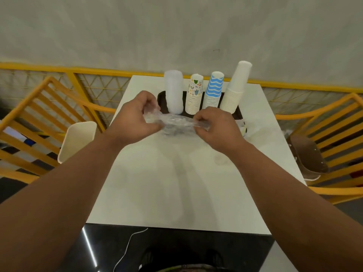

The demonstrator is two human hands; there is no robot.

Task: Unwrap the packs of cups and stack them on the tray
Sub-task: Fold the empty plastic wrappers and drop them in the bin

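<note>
— Four stacks of cups stand upside down on the dark tray (161,97), yes?
— Yes, in a row at the far side of the white table (176,183): a translucent stack (173,91), a patterned stack (195,95), a blue-striped stack (214,90), then a tall white stack (236,86).
— And the hands?
— Nearer, above the table. The left hand (135,116) has its fingers curled round one end of the crumpled clear wrapper (172,122); the right hand (214,126) pinches the other end.
— Anything beside the table?
— Orange chairs (324,138) stand on both sides.
</note>
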